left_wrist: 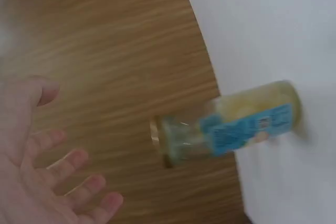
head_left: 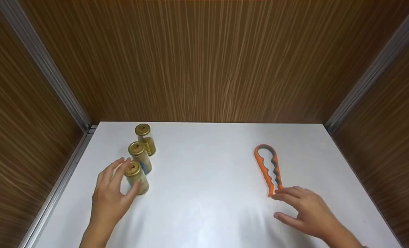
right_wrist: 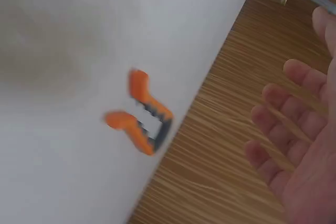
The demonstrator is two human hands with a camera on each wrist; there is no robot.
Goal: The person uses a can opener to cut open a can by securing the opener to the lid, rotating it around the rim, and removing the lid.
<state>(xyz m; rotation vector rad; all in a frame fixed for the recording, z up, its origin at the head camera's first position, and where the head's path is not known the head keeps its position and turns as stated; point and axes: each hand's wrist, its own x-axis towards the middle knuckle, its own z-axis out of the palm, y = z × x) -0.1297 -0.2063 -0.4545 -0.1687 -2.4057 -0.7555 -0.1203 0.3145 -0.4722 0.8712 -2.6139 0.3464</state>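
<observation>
My left hand (head_left: 108, 198) is beside the nearest of three glass jars with gold lids, its fingers and thumb spread apart. This nearest jar (head_left: 137, 183) stands upright, its lid partly overlapped by my fingertips in the head view. In the left wrist view, a gap shows between my fingers and the jar (left_wrist: 252, 121), which has a blue label and pale yellow contents. On the right lies an orange and grey jar opener (head_left: 262, 167), a loop with wavy inner edges. My right hand (head_left: 306, 210) hovers by its handle ends, fingers extended and holding nothing.
Behind the nearest jar, a middle jar (head_left: 142, 161) and a far jar (head_left: 148, 144) form a slanting row. The white table (head_left: 204, 165) is enclosed by a wood-grain back panel (head_left: 204, 62) and side panels with metal edge rails.
</observation>
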